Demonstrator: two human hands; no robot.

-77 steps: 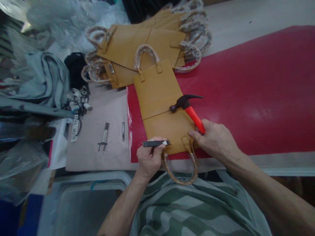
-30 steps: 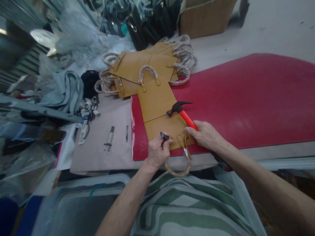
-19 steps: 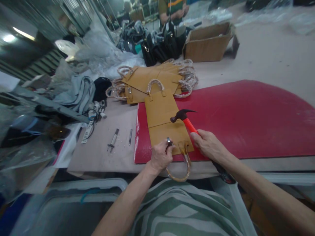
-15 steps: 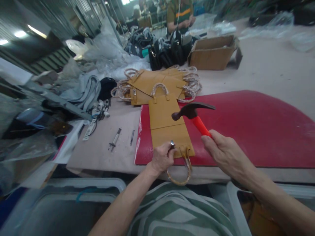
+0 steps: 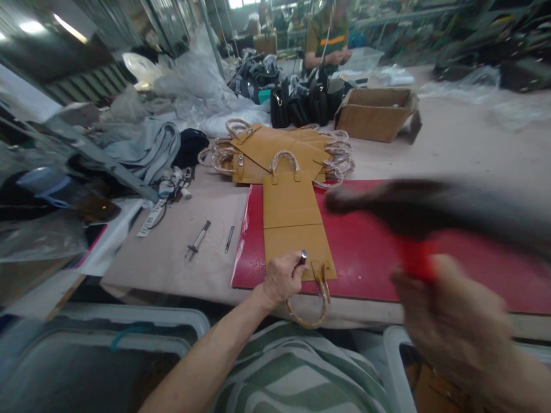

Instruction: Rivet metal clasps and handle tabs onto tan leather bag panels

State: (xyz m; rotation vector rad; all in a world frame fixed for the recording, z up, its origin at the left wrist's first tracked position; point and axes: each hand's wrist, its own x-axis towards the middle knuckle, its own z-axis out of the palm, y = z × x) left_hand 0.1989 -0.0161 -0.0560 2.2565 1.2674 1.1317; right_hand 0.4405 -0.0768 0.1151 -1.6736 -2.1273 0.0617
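A tan bag panel [image 5: 293, 209] lies flat on a red mat [image 5: 249, 252], with a wrapped handle [image 5: 307, 324] hanging over the table's front edge. My left hand [image 5: 282, 276] is closed around a short metal punch [image 5: 303, 257], held upright on the panel near that handle. The punch's lower end is hidden by my fingers. In my right hand [image 5: 456, 321] is a claw hammer [image 5: 400, 209] with a red grip, raised close to the camera and smeared by motion. The hammer head is well apart from the punch.
Several tan panels with wrapped handles [image 5: 279, 146] are piled behind the mat. Left of it lie a caliper-like tool [image 5: 198, 241] and a thin metal rod [image 5: 229, 239]. A cardboard box [image 5: 374, 117] and black bags [image 5: 297, 103] stand farther back. Another person [image 5: 329, 43] is beyond them.
My right hand has lifted the hammer up and to the right, nearer the camera. My left hand keeps the punch at about the same place on the panel. The view has shifted slightly.
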